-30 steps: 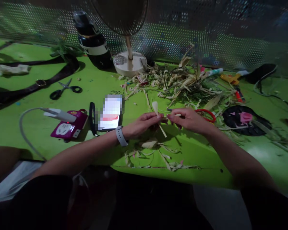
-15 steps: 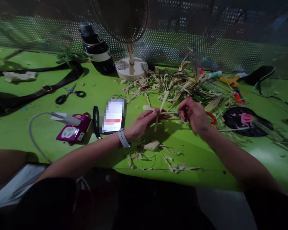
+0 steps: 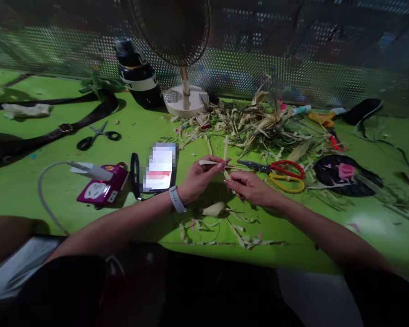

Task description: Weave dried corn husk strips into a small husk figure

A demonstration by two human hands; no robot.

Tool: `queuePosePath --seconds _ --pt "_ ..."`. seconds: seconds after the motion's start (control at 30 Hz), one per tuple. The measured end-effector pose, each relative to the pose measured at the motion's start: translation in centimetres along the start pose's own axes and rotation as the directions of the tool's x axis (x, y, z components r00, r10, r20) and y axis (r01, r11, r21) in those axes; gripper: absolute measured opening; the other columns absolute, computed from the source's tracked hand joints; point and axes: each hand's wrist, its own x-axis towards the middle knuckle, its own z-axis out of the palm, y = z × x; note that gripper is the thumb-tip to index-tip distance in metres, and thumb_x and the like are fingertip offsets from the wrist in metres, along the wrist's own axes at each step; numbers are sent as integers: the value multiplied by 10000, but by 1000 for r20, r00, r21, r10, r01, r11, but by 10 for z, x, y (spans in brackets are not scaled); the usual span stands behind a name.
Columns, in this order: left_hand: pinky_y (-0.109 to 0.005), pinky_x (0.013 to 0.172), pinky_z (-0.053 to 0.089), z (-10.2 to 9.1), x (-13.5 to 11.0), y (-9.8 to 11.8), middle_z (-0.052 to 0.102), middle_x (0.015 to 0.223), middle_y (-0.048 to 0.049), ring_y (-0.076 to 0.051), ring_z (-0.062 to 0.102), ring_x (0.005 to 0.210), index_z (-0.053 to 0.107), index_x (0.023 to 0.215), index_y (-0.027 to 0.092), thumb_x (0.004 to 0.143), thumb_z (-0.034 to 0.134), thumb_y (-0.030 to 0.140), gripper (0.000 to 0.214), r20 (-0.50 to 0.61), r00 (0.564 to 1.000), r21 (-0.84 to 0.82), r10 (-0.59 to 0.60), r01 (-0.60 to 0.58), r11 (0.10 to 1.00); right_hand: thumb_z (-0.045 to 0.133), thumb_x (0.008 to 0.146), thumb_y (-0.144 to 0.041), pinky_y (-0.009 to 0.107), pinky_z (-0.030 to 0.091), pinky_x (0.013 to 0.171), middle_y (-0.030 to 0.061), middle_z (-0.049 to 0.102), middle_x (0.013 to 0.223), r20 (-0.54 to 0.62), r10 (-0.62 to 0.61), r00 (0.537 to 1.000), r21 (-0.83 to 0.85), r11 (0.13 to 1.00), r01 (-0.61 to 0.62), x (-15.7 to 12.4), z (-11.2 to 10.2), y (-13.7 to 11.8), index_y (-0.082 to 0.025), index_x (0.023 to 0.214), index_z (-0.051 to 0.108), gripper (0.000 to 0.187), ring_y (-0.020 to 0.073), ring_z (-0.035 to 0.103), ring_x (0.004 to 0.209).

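My left hand [image 3: 202,178], with a pale watch on its wrist, pinches crossed strips of dried corn husk [image 3: 226,147] where they meet. One strip end points up, another sticks out to the left past the thumb. My right hand [image 3: 251,187] is closed on the lower end of a strip, just below and right of my left fingertips. Scissors [image 3: 270,169] with one red and one yellow handle lie beyond my right hand, blades toward the strips. Loose husk scraps [image 3: 215,209] lie on the green table in front of me.
A heap of dried husks [image 3: 255,120] lies at the back, beside a fan [image 3: 183,101] and a dark bottle [image 3: 139,79]. A phone [image 3: 160,165], a purple power adapter [image 3: 104,185] and black-handled scissors [image 3: 98,135] are left. A black piece with pink scraps [image 3: 348,175] lies right.
My right hand has moved left and down from beside the scissors to the strips and closed on one. The red-and-yellow scissors now show fully. My left hand keeps its pinch.
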Motion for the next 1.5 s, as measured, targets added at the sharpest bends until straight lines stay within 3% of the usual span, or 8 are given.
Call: queuePosePath --seconds 0.2,0.33,0.5,0.77,0.97,1.1,1.27,1.5 --pt "-265 853 472 -9 6 2 673 840 -6 -118 616 824 653 914 162 768 731 342 244 79 993 10 -85 84 996 470 895 -601 239 276 459 -36 436 533 -170 -122 978 -295 953 68 -11 -26 -14 -182 628 519 499 86 383 472" --pt "-254 809 467 -8 3 2 637 860 -6 -113 590 814 644 966 171 817 679 385 263 241 961 90 -134 115 989 496 898 -565 278 363 600 48 596 795 -416 -419 807 -618 781 87 -12 -39 -16 -187 924 612 397 146 503 666" --pt "-239 755 470 -6 2 6 629 873 -17 -99 585 767 620 940 156 809 690 411 295 255 964 129 -74 42 991 353 977 -461 286 315 617 44 575 699 -130 -363 923 -729 665 159 -4 -32 -2 -182 753 594 432 147 481 641" --pt "-197 608 444 -15 12 16 612 679 28 -54 541 573 675 990 161 770 736 403 332 279 954 21 -110 108 994 434 909 -593 235 316 477 -63 435 501 -89 -78 993 -248 967 53 -3 -32 0 -186 761 567 453 91 411 434" --pt "-253 689 520 -20 13 17 729 865 -49 -160 695 810 650 1145 194 781 695 494 474 129 978 5 -166 167 986 444 919 -563 241 402 495 -56 496 526 -244 -104 964 -153 986 68 -4 -23 7 -194 807 551 400 97 475 442" --pt "-247 699 532 -17 9 16 740 842 -57 -153 691 796 670 1138 168 756 754 353 433 175 980 157 -100 72 985 467 925 -443 257 433 534 -28 538 548 -136 -66 988 -176 984 42 -4 -23 9 -181 779 574 318 114 524 493" --pt "-210 594 519 -13 5 17 702 730 -21 -106 642 656 693 1077 170 774 739 334 348 260 950 38 -174 170 985 549 806 -243 361 499 773 92 641 1020 -330 -275 903 -334 929 161 -3 -29 8 -174 1068 617 280 213 611 902" --pt "-162 569 458 -5 1 15 675 716 -3 -66 604 627 707 1054 169 736 778 316 358 308 936 -98 -171 210 973 480 911 -294 418 482 857 110 724 968 -177 -407 896 -535 804 259 2 -23 20 -188 945 705 251 233 641 892"
